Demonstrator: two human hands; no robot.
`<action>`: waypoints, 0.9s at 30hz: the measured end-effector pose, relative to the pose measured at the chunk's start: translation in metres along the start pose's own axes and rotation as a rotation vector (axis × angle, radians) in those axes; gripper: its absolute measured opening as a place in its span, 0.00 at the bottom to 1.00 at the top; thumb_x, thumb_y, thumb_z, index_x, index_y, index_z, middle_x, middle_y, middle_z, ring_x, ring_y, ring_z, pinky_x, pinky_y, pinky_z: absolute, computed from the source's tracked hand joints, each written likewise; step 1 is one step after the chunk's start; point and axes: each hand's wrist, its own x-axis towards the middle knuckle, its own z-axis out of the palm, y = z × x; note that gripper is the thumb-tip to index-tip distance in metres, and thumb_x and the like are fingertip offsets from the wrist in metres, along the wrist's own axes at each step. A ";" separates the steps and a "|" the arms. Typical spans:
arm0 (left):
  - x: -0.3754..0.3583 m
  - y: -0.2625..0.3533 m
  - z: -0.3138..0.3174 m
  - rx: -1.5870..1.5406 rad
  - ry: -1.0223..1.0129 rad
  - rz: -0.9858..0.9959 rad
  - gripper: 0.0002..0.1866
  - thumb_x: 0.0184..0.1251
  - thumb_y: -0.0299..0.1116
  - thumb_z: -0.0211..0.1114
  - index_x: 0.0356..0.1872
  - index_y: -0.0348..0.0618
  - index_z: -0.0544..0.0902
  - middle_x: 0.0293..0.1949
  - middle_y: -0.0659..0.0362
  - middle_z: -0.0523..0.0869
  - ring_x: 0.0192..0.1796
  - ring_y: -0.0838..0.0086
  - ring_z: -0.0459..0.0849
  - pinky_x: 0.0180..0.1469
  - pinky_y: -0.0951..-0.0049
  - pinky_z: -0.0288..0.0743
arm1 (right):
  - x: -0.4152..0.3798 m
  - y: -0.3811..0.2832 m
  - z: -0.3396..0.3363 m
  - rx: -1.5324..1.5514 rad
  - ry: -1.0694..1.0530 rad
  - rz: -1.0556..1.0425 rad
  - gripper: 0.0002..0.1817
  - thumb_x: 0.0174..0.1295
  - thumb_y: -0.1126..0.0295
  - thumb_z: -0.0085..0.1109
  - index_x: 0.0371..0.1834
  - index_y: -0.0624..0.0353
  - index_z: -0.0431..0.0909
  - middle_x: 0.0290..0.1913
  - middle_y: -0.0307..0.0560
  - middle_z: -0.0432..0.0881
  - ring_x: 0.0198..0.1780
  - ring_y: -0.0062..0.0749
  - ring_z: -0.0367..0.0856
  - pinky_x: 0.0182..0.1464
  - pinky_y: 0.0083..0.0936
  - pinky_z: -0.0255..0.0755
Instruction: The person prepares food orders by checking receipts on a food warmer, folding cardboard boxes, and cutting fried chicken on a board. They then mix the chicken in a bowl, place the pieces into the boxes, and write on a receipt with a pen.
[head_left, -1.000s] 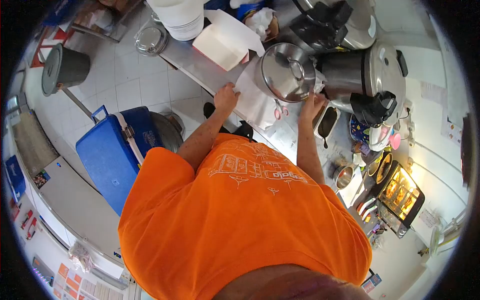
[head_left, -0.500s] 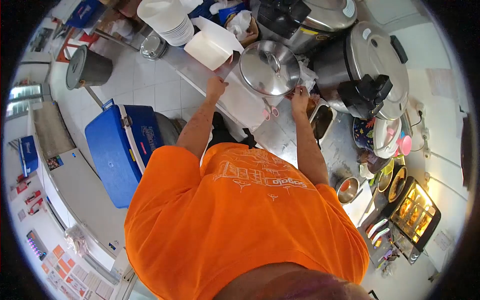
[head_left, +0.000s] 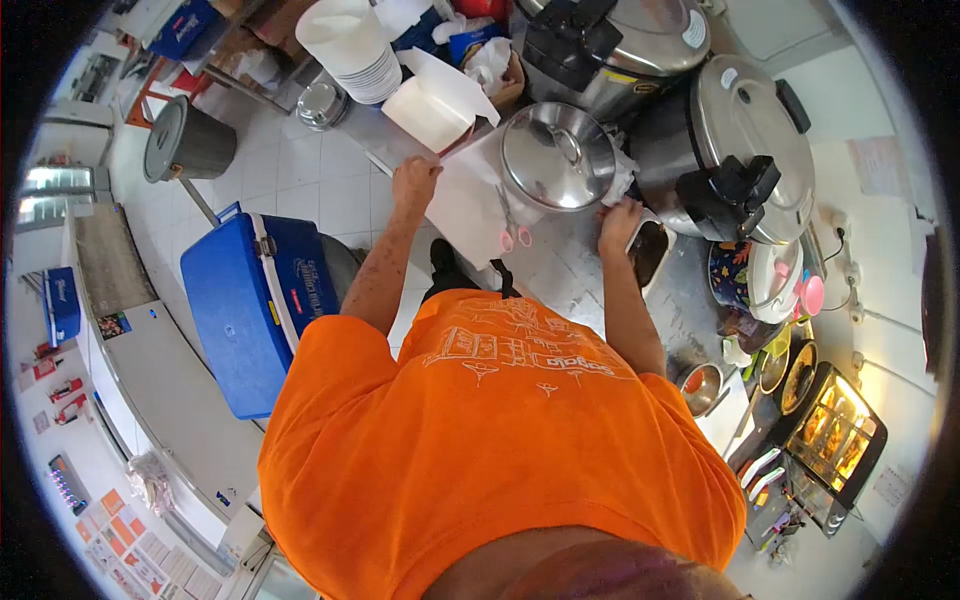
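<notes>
From where I sit, the round shiny lid (head_left: 558, 157) lies at one o'clock in my view, on the metal surface (head_left: 560, 260), its handle uppermost. My right hand (head_left: 620, 222) is at two o'clock, just beside the lid's lower right rim, with its fingers bent; whether that grip is open or closed on something, I cannot tell (the fingertips are too small to read). Crumpled clear plastic (head_left: 622, 178) sits right above it, and a tray (head_left: 650, 252) with dark contents lies at four o'clock from the hand.

My left hand (head_left: 415, 182) is at eleven o'clock, by the edge of the surface and near the pale sheet (head_left: 465, 205). Its fingers are bent too, and I cannot tell if that grip holds the sheet's edge.

Scissors (head_left: 515, 235) with pink handles lie at seven o'clock from the lid, blades pointing up toward it. An open white box (head_left: 430, 108) is at ten o'clock from the lid, with stacked white containers (head_left: 348, 50) beyond. Two large steel cookers stand close by, one (head_left: 620, 45) at one o'clock from the lid, the other (head_left: 750, 140) at three (rather bulky neighbours, both).
</notes>
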 end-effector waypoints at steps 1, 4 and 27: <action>0.002 0.007 -0.013 -0.046 -0.073 -0.079 0.11 0.60 0.40 0.65 0.32 0.42 0.86 0.36 0.49 0.83 0.42 0.52 0.80 0.44 0.56 0.75 | -0.025 -0.007 0.002 0.128 0.220 -0.169 0.12 0.66 0.66 0.50 0.38 0.67 0.76 0.30 0.46 0.76 0.30 0.30 0.72 0.34 0.25 0.72; 0.007 0.017 -0.029 -0.139 -0.214 -0.191 0.12 0.61 0.42 0.64 0.32 0.45 0.87 0.36 0.51 0.83 0.42 0.53 0.81 0.43 0.56 0.75 | -0.092 -0.003 -0.002 -0.710 -0.454 -0.474 0.14 0.62 0.64 0.51 0.47 0.59 0.75 0.40 0.52 0.76 0.36 0.40 0.76 0.39 0.34 0.72; 0.025 -0.036 -0.043 -0.269 -0.174 0.220 0.07 0.63 0.30 0.58 0.35 0.41 0.82 0.36 0.48 0.82 0.46 0.48 0.77 0.50 0.55 0.71 | -0.145 0.020 0.099 -0.938 -0.764 -0.812 0.22 0.60 0.68 0.55 0.59 0.53 0.68 0.57 0.54 0.74 0.62 0.50 0.68 0.61 0.41 0.66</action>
